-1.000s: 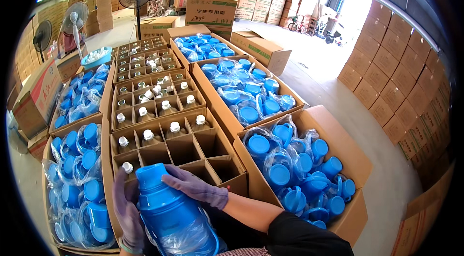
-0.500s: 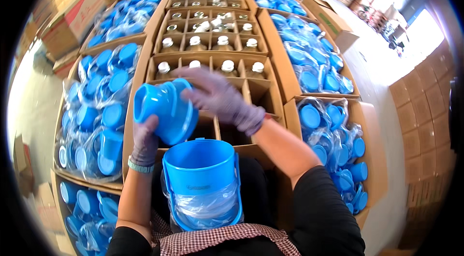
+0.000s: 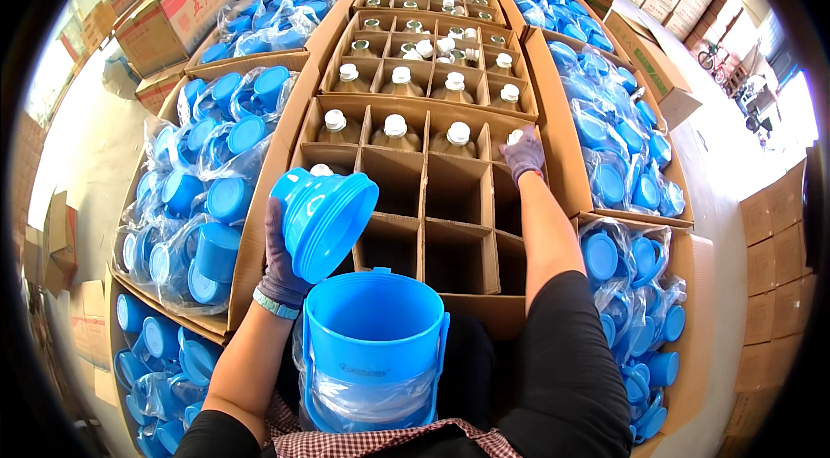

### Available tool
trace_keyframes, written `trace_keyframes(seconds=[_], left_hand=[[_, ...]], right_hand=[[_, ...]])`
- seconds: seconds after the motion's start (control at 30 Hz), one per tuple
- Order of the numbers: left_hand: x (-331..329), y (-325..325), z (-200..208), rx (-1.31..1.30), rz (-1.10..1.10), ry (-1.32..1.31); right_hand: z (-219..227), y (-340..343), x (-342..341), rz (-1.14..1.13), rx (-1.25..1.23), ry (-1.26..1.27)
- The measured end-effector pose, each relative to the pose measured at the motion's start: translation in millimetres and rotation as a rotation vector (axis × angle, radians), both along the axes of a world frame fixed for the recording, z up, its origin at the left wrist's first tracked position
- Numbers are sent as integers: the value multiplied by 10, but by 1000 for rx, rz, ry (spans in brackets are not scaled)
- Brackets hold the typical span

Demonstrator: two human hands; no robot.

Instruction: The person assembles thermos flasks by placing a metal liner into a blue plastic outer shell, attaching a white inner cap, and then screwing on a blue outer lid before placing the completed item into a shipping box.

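Clamping a blue collar (image 3: 320,216) in the left fingers (image 3: 275,217), reaching to a white cap (image 3: 515,137) with the right fingers (image 3: 524,151)

Holding the blue collar tilted over the near left part of the divided carton (image 3: 484,309), wide mouth turned down and rightward, narrow end to the left, some of the gloved left fingers hidden behind it. Touching the white cap in the far right cell of the divided carton with the gloved right fingers, bent around it; cannot tell whether clamped tight or only resting there. Can see an open blue casing (image 3: 372,354) upright just in front of the divided carton, clear plastic (image 3: 372,399) around its lower half. Can count three white-capped bottles (image 3: 395,134) in the far row of the divided carton, left of the reached cap, and make out another cap in the next row, partly behind the collar. Can see more bottles (image 3: 454,89) beyond the divided carton, some capped, some open-mouthed, with loose white caps among them. Can also see bagged blue parts (image 3: 228,198) left of the divided carton and similar wrapped pieces (image 3: 608,181) to its right.
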State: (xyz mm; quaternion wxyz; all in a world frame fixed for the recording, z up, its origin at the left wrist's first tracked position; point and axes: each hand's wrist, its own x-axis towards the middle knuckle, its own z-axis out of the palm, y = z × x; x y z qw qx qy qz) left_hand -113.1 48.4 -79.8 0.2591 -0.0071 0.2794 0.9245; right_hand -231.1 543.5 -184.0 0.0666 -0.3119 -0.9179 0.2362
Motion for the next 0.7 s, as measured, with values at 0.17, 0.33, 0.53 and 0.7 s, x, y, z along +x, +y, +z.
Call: trace_keyframes(seconds=[0.17, 0.33, 0.53, 0.7], left_hand=[[29, -10, 138, 170, -126, -12], [-192, 197, 473, 276, -222, 143], [-416, 482, 1322, 369, -408, 645], [-304, -120, 1434, 342, -421, 641]], right_hand=[[1538, -321, 556, 144, 280, 404], [3539, -317, 1270, 321, 158, 862], [4832, -681, 1293, 936, -603, 1112], [4697, -1410, 746, 1018, -827, 986]])
